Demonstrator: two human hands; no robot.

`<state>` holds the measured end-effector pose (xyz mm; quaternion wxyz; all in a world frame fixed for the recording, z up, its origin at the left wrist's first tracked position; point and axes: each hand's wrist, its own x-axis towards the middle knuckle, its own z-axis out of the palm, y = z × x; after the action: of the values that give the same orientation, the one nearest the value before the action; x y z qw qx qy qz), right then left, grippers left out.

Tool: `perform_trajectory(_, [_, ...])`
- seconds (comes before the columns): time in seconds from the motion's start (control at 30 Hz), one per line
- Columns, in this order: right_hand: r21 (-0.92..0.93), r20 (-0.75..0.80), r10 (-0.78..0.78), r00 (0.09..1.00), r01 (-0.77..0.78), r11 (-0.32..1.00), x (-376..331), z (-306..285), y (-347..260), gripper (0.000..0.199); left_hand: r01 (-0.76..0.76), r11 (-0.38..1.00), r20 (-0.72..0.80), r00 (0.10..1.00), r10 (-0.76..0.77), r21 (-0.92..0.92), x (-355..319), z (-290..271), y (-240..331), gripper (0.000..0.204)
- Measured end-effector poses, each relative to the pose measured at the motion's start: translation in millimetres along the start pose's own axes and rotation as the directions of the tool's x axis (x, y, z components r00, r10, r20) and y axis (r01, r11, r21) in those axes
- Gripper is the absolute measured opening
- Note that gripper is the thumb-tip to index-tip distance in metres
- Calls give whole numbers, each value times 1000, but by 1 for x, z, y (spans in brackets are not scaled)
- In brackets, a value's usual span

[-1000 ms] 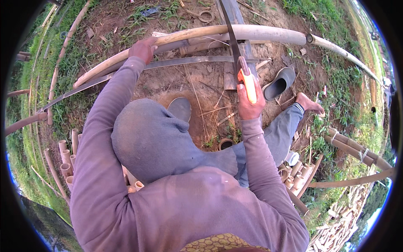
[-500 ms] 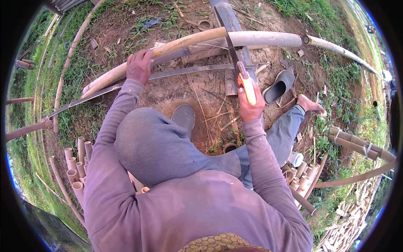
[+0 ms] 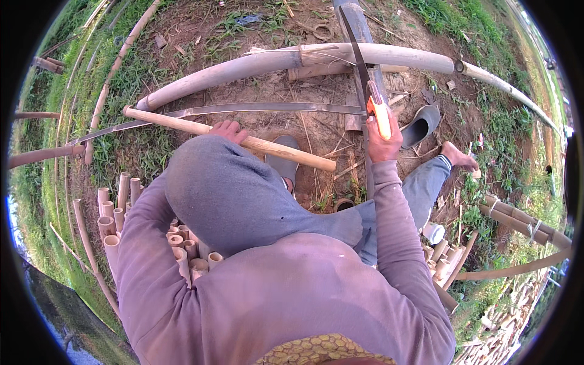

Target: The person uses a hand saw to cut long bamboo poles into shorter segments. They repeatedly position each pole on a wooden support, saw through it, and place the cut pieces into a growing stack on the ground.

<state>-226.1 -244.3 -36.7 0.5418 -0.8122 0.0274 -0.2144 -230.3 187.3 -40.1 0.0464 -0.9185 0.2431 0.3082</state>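
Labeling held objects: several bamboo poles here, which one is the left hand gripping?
The short pale bamboo pole, lifted diagonally, gripped by the left hand. The long thick bamboo pole lies untouched on the ground behind it.

bare dirt ground [image 3: 316,131] | grass [image 3: 131,146] around (patchy) | soft daylight

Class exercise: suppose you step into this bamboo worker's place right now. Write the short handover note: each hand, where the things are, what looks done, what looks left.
Left hand: closed around a pale bamboo pole, lying slanted in front of the person.
Right hand: gripping the orange handle of a hand saw, blade pointing away across the long thick bamboo culm.
A thin split strip lies between pole and culm.
Done: cut bamboo tubes stand bundled at the left.
Left: the held pole shows no cut yet; it probably still needs sawing.
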Motion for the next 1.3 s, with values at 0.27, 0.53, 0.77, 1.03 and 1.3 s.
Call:
perform_trajectory(0.27, [-52, -10, 18, 1000, -18, 999, 4, -1, -6, 46, -162, 974, -662, 749, 16, -160, 56, -6, -7, 73])
perform_trajectory(0.53, [-119, -43, -96, 994, 91, 989, -4, 6, -23, 51, 144, 981, -544, 817, -192, -130, 158, -111, -35, 92])
perform_trajectory(0.77, [-113, -76, -19, 997, 10, 994, -5, 0, -29, 55, 49, 966, -446, 880, -161, -252, 212, -117, -44, 75])
perform_trajectory(1.03, [-84, -148, -9, 989, -4, 996, 43, -45, -28, 52, -43, 969, -444, 893, -71, -242, 262, -180, 16, 73])
perform_trajectory(1.3, [-100, -103, 20, 995, -31, 994, 47, -63, -18, 49, 126, 980, -322, 931, -170, -155, 276, -177, 35, 78])
